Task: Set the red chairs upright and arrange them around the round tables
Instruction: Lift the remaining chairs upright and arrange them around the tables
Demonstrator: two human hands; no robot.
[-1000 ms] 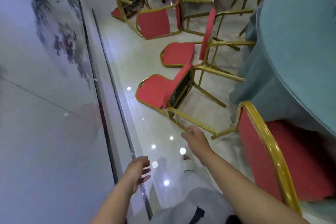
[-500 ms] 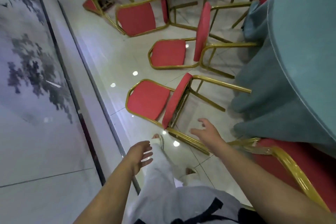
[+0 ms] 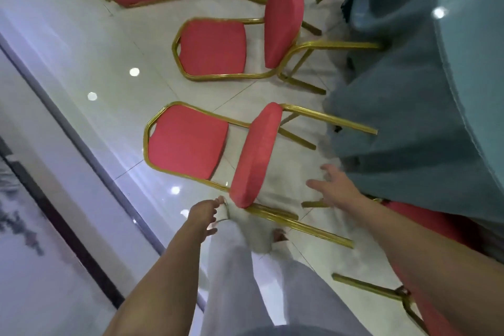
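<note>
Item: nearest red chair (image 3: 188, 142), toppled on the floor (image 3: 136, 43) beside the desk (image 3: 463, 76) edge. Our left hand (image 3: 203, 215) and right hand (image 3: 334, 188): fingers spread, empty. Next, we judge: grip frame, tip upright.

Chairs: red seat pad (image 3: 256, 155) looks like matt, slightly fuzzy cloth, frame (image 3: 300, 225) is shiny ribbed gold metal. Tablecloth (image 3: 409, 106) is soft matt teal fabric. Floor tiles (image 3: 114, 63) are glossy, mirror-smooth.
</note>
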